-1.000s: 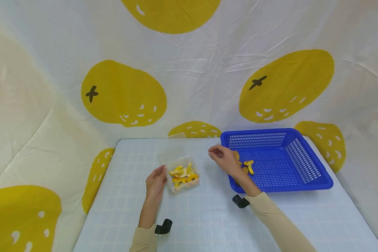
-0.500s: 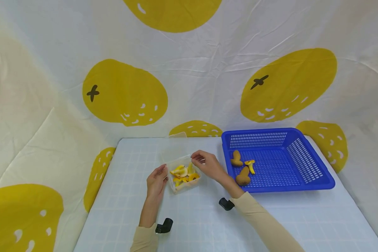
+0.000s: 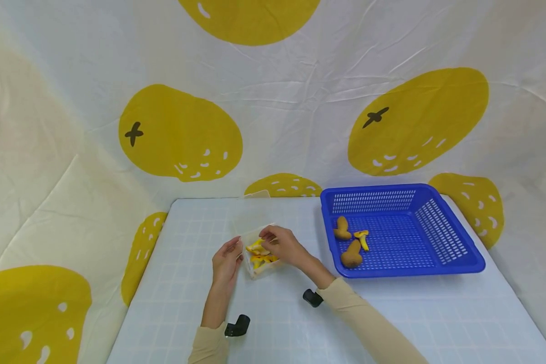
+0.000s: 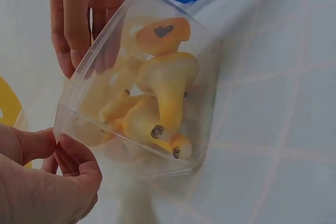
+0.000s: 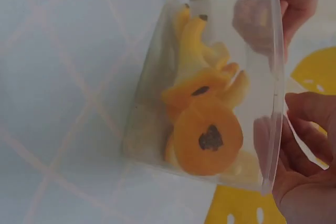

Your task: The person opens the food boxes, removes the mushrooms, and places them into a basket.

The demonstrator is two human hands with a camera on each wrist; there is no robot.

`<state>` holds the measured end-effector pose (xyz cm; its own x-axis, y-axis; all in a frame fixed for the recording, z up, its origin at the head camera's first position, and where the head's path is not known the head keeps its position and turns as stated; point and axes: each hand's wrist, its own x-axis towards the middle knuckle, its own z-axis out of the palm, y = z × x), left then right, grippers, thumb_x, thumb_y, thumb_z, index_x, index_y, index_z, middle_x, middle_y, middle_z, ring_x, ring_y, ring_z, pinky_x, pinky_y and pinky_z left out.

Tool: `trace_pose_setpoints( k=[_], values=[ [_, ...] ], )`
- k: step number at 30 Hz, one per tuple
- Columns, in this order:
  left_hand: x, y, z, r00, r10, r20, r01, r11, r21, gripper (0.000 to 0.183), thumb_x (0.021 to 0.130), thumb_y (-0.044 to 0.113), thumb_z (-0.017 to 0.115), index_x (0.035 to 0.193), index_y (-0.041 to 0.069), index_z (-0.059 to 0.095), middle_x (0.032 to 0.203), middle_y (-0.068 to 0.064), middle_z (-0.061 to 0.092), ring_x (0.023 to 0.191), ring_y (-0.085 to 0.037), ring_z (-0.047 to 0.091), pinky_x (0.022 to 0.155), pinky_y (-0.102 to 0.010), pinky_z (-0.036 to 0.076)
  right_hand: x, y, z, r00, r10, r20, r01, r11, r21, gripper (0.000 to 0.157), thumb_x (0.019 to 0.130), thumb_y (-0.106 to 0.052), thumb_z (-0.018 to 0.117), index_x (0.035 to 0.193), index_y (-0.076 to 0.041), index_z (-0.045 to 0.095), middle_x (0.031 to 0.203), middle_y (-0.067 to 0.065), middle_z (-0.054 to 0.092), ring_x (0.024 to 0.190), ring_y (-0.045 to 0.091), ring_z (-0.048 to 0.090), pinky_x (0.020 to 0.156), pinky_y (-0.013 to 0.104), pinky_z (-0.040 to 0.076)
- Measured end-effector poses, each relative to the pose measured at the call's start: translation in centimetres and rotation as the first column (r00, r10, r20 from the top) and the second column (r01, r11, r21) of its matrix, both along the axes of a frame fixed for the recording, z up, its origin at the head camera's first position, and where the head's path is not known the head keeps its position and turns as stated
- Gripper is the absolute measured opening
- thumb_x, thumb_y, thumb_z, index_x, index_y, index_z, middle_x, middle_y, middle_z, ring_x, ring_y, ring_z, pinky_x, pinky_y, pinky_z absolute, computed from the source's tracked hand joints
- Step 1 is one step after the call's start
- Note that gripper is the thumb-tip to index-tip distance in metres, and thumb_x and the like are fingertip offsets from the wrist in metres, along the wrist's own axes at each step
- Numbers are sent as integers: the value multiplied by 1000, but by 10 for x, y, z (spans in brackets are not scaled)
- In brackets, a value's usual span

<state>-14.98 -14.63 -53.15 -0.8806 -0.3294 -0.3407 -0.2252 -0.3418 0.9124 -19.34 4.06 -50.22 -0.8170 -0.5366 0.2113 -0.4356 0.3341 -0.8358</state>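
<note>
A clear plastic box (image 3: pixel 266 270) holds several yellow mushrooms (image 4: pixel 169 85), chanterelle-like with dark stem ends. My left hand (image 3: pixel 226 263) pinches the box's rim at its left side, thumb against curled fingers. Over the box's right side is my right hand (image 3: pixel 283 246), its loosely bent fingers reaching past the rim towards the mushrooms. Through the clear wall in the right wrist view, the right fingers (image 5: pixel 304 145) show beside the mushrooms, with nothing visible between them. The fingertips are partly hidden in the head view.
A blue plastic basket (image 3: pixel 402 273) stands at the right, holding two brown mushroom-shaped pieces (image 3: pixel 352 255) and a yellow mushroom (image 3: pixel 362 239). Behind the box lies a clear lid (image 3: pixel 255 210). The checked tabletop (image 3: pixel 173 303) meets a patterned cloth backdrop (image 3: pixel 291 126).
My right hand has moved left from the basket's edge to over the box, with its fingers now inside the rim. My left hand stays at the box.
</note>
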Motion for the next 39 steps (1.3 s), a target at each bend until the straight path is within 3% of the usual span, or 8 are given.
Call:
trace_pose_setpoints(
  k=[5, 12, 18, 21, 28, 34, 39],
  values=[
    [0, 0, 1, 1000, -3, -9, 4, 1000, 11, 38, 102, 8, 66, 135, -8, 60, 106, -4, 63, 91, -15, 59, 73, -21, 51, 2, -8, -1, 999, 31, -26, -29, 995, 100, 22, 95, 5, 67, 116, 9, 65, 113, 22, 66, 101, 31, 64, 93, 44, 55],
    [1, -3, 1, 1000, -14, 8, 14, 1000, 8, 38, 102, 10, 66, 135, -6, 61, 106, -2, 62, 87, -10, 56, 74, -20, 51, 5, -18, -6, 989, 86, -119, -53, 964, 259, 17, 94, 4, 69, 110, 7, 68, 103, 18, 66, 94, 29, 61, 87, 39, 52],
    [0, -4, 1, 1000, 5, -17, -5, 1000, 28, 38, 101, 7, 66, 135, -9, 60, 98, 1, 62, 81, -8, 55, 72, -20, 51, 3, -25, -5, 991, 81, -103, -54, 968, 246, 20, 90, 9, 71, 109, 7, 68, 105, 20, 68, 97, 32, 62, 91, 45, 51],
    [0, -4, 1, 1000, 7, -14, -7, 999, 31, 37, 101, 7, 66, 135, -9, 60, 98, 1, 63, 82, -7, 55, 73, -20, 52, 1, -28, -5, 988, 66, -141, -24, 960, 280, 22, 87, 9, 74, 108, 6, 69, 103, 19, 70, 96, 30, 63, 92, 44, 49],
    [1, -2, 2, 1000, -1, -5, 1, 1000, 15, 39, 101, 9, 67, 135, -7, 60, 102, 0, 63, 84, -7, 56, 74, -20, 51, 3, -29, -7, 968, 69, -243, 22, 935, 354, 10, 87, 1, 79, 96, -1, 76, 91, 10, 69, 87, 25, 60, 82, 37, 47],
    [1, -1, 1, 1000, -6, 1, 6, 1000, 14, 38, 101, 9, 67, 136, -6, 60, 103, 1, 64, 85, -7, 56, 74, -20, 51, 7, -20, -7, 954, 75, -290, 24, 946, 322, 15, 94, 0, 72, 108, -1, 73, 99, 10, 66, 93, 25, 59, 85, 37, 50],
    [1, 0, 0, 1000, -4, -11, 5, 1000, 17, 39, 101, 8, 66, 136, -8, 59, 106, -4, 63, 88, -9, 59, 74, -21, 51, 9, -12, -4, 956, 52, -289, 33, 959, 280, 21, 100, -3, 66, 120, -1, 70, 104, 10, 64, 93, 23, 58, 85, 36, 52]
  ],
)
